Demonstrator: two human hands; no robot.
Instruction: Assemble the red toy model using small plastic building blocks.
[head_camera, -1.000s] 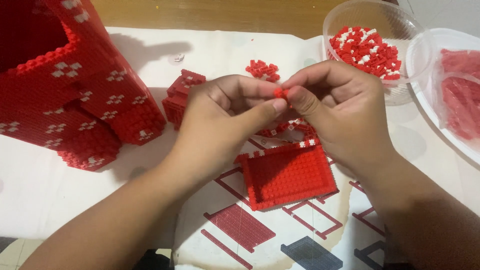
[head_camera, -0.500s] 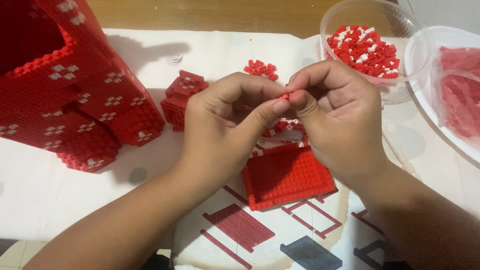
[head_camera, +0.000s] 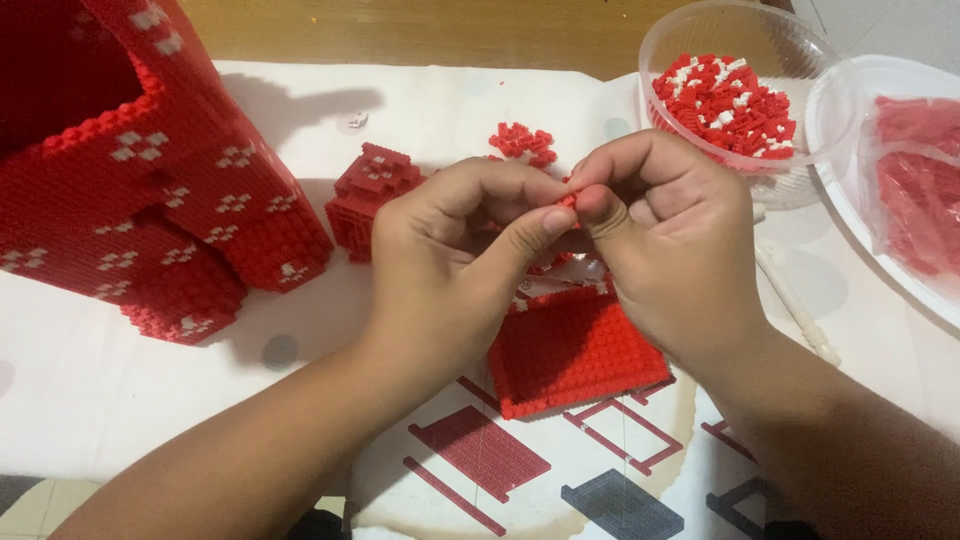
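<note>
A tiny red brick (head_camera: 568, 199) sits pinched between the fingertips of both hands at picture centre. The left hand (head_camera: 455, 255) presses it with thumb and forefinger; the right hand (head_camera: 665, 235) does the same from 3 o'clock. Below, at 6 o'clock, lies a flat red panel (head_camera: 575, 350) on a printed sheet (head_camera: 480, 450). At 2 o'clock a clear bowl (head_camera: 690, 30) holds red and white bricks (head_camera: 725, 105); beyond, a white plate (head_camera: 850, 100) carries a bag of red bricks (head_camera: 920, 180). At 9 o'clock stands a big red model (head_camera: 130, 180).
</note>
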